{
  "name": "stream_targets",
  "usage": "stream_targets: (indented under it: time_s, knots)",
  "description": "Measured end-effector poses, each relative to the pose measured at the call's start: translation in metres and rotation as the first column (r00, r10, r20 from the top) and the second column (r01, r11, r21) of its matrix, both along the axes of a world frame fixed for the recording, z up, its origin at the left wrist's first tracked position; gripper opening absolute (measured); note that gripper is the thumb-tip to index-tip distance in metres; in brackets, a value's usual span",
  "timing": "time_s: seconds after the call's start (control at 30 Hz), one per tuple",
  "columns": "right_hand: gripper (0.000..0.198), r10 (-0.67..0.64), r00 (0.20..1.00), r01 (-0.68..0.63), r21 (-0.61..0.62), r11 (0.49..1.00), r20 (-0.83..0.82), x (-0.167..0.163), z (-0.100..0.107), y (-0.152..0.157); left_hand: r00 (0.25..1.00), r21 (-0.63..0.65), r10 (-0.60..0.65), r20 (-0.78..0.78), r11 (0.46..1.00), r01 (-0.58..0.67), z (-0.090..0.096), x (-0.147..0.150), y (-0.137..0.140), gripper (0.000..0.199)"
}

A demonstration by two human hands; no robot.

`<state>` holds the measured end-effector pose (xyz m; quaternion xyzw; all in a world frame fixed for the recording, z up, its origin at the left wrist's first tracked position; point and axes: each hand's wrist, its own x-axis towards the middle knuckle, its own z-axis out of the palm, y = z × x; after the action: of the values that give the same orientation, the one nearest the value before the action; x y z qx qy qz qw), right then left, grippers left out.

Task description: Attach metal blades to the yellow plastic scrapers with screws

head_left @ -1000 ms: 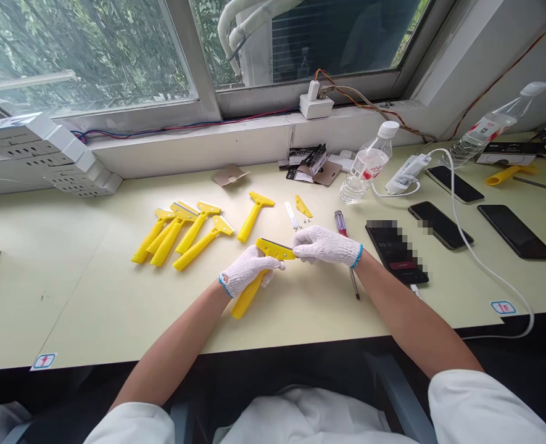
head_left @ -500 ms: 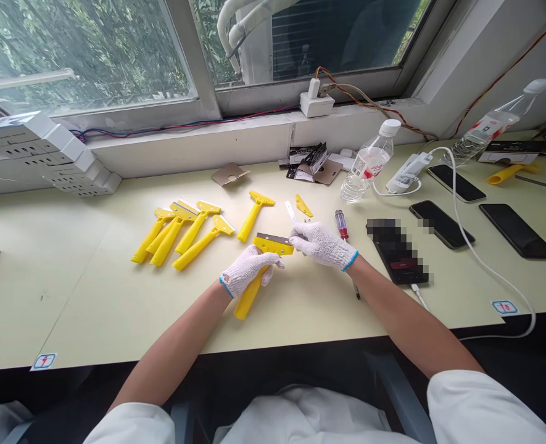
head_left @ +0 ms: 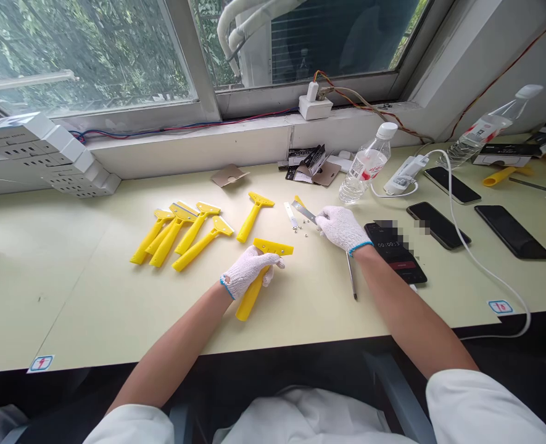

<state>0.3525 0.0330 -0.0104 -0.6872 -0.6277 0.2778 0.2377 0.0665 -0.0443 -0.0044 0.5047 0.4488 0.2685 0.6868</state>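
Blade (head_left: 305, 212) has moved clear of scraper (head_left: 273, 248) clasped in left hand (head_left: 249, 269), slanting lengthwise from closed pinch of right hand (head_left: 342, 228) toward far edge of surface (head_left: 310, 302).

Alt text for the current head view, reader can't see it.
A gloved left hand holds a yellow scraper at a pale table; the gloved right hand holds a thin metal blade apart from it. More yellow scrapers lie to the left, with a screwdriver, phones and water bottles to the right.
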Motion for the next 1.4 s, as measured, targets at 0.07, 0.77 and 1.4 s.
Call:
stream_targets:
  time_s: [0.07, 0.77, 1.4]
  knots:
    - [0.018, 0.002, 0.999, -0.002, 0.005, 1.0, -0.049, -0.009, -0.006, 0.002, 1.0, -0.001, -0.002, -0.003, 1.0, 0.002, 0.001, 0.001, 0.0, 0.03]
    - [0.044, -0.067, 0.618, -0.551, -0.491, 0.675, -0.784, -0.044, -0.009, -0.025, 0.999, 0.046, -0.016, 0.036, 0.999, 0.015, 0.0, 0.005, -0.004, 0.03]
    - [0.027, 0.048, 0.905, -0.08, -0.059, 0.995, -0.423, -0.029, 0.003, -0.018, 0.962, 0.141, -0.019, -0.272, 0.988, 0.06, 0.006, -0.013, 0.004, 0.033]
